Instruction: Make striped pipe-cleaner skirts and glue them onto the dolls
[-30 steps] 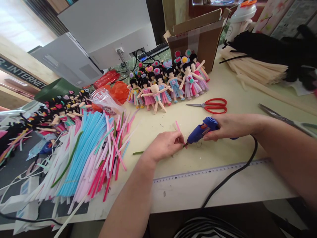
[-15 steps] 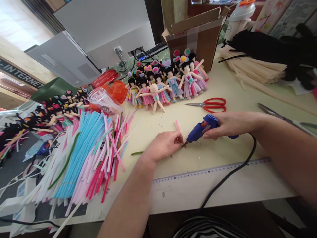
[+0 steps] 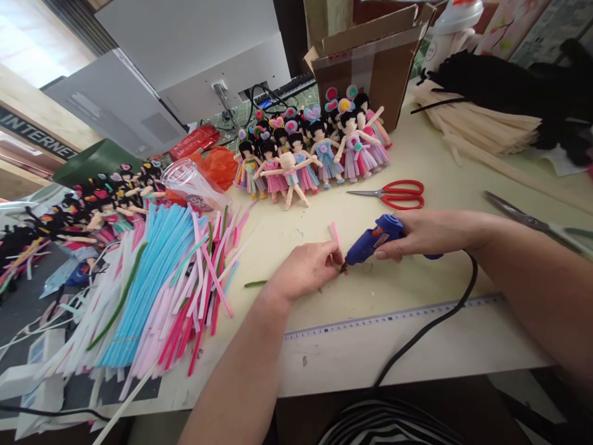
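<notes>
My right hand is wrapped round a blue hot glue gun, its nozzle pointing down and left. The nozzle tip meets the fingertips of my left hand, which pinch a small piece with pink at its end, mostly hidden by the fingers. A pink pipe cleaner sticks up just behind those fingers; whether it is part of the held piece I cannot tell. On the table left of my left hand lies a green pipe cleaner. Red-handled scissors rest behind the glue gun.
Several pipe-cleaner dolls stand before a cardboard box. Bundled pipe cleaners cover the left side. A ruler strip runs along the front; the gun's black cord crosses it. Larger scissors lie at right, near beige pipe cleaners.
Both hands keep nearly the same pose, the glue gun nozzle still at my left fingertips. The gun has shifted very slightly left; the whole view has moved a little.
</notes>
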The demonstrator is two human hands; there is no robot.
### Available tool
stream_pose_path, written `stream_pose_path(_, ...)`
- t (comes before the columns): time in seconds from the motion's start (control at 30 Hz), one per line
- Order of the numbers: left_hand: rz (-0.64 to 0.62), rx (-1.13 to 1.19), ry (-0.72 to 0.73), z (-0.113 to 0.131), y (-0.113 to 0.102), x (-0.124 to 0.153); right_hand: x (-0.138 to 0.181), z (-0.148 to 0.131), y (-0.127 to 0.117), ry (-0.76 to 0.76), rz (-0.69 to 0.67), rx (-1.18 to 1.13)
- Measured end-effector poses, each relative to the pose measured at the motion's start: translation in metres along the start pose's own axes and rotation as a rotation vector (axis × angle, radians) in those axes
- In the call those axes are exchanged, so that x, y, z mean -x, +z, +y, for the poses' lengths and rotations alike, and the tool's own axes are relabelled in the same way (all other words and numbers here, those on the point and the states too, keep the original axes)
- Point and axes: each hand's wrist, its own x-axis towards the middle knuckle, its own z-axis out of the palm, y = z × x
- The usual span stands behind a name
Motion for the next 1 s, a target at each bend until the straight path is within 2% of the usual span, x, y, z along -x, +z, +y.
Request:
stream_pose_path(0.37, -0.011, 0.006, -0.021, 0.003, -0.0021, 0.0002, 0.0024, -0.0018, -0.0024, 0.051, 0.008, 0.01)
stream_pose_path(0.7, -0.001, 0.008, -0.01, 0.0008, -0.0009, 0.0008, 0.0022, 0.0012, -0.0036, -0.014, -0.01, 0.013)
stream_pose_path(1.0, -0.003, -0.017, -0.01, 0.0024, -0.0014, 0.0005, 0.0009, -0.0018, 0.0002, -0.002, 0.002, 0.003)
